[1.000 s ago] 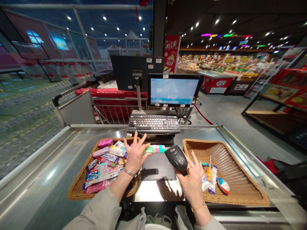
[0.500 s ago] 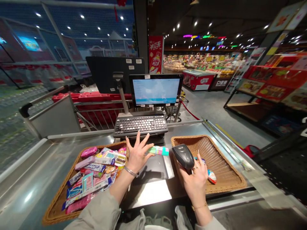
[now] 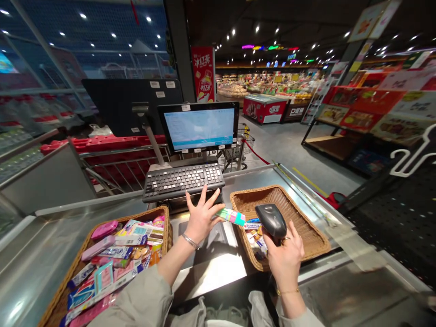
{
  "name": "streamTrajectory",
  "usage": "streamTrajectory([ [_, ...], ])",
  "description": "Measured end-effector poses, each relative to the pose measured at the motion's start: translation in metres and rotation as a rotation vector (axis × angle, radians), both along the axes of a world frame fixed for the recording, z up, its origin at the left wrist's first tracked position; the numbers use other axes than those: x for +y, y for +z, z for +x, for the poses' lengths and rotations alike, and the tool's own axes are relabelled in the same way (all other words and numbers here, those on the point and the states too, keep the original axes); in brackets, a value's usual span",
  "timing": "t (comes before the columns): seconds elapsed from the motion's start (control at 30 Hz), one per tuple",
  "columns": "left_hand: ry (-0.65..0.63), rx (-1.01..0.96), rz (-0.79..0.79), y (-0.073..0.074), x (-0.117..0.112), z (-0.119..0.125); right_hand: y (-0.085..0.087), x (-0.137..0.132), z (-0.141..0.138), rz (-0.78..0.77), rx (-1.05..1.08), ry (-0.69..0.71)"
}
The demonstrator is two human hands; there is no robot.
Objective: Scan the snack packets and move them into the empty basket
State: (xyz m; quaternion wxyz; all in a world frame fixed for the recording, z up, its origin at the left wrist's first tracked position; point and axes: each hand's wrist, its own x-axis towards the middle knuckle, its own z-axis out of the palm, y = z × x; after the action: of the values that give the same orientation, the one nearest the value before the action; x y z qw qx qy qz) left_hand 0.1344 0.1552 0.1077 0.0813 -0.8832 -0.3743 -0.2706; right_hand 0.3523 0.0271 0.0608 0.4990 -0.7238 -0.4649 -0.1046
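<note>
Packet (image 3: pixel 235 216), green and pink, sits pinched between the thumb and finger of my left hand (image 3: pixel 201 217), the other fingers spread. Its long axis points rightward from that hand, the far end overlapping the basket (image 3: pixel 308 229) rim in my view, near the scanner (image 3: pixel 271 220) my right hand (image 3: pixel 286 254) grips. I can read 冰红茶 on the red banner (image 3: pixel 203 75); the packet's lettering is too small.

The left hand (image 3: pixel 201 220) hides one end of the multicoloured packet (image 3: pixel 234 216); the right hand (image 3: pixel 285 255), the handle of the black scanner (image 3: pixel 271 220). Left wicker basket (image 3: pixel 167 231): cut off below. Monitor (image 3: pixel 199 127): lettering illegible from here.
</note>
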Motion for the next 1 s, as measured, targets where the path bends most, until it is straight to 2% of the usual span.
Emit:
streamTrajectory([
  [0.2, -0.055, 0.023, -0.029, -0.004, 0.005, 0.018, -0.002, -0.006, 0.011, -0.038, 0.06, -0.143],
  [0.5, -0.18, 0.074, -0.088, -0.018, 0.009, 0.045, -0.006, -0.014, 0.029, -0.041, 0.086, -0.211],
  [0.7, -0.306, 0.101, -0.107, -0.03, 0.002, 0.072, -0.008, -0.017, 0.038, -0.048, 0.115, -0.258],
  [0.83, -0.3, 0.127, -0.095, -0.027, -0.002, 0.077, -0.01, -0.016, 0.04, -0.055, 0.153, -0.277],
  [1.0, -0.248, 0.115, -0.094, -0.017, -0.001, 0.064, -0.006, -0.009, 0.037, -0.062, 0.237, -0.28],
])
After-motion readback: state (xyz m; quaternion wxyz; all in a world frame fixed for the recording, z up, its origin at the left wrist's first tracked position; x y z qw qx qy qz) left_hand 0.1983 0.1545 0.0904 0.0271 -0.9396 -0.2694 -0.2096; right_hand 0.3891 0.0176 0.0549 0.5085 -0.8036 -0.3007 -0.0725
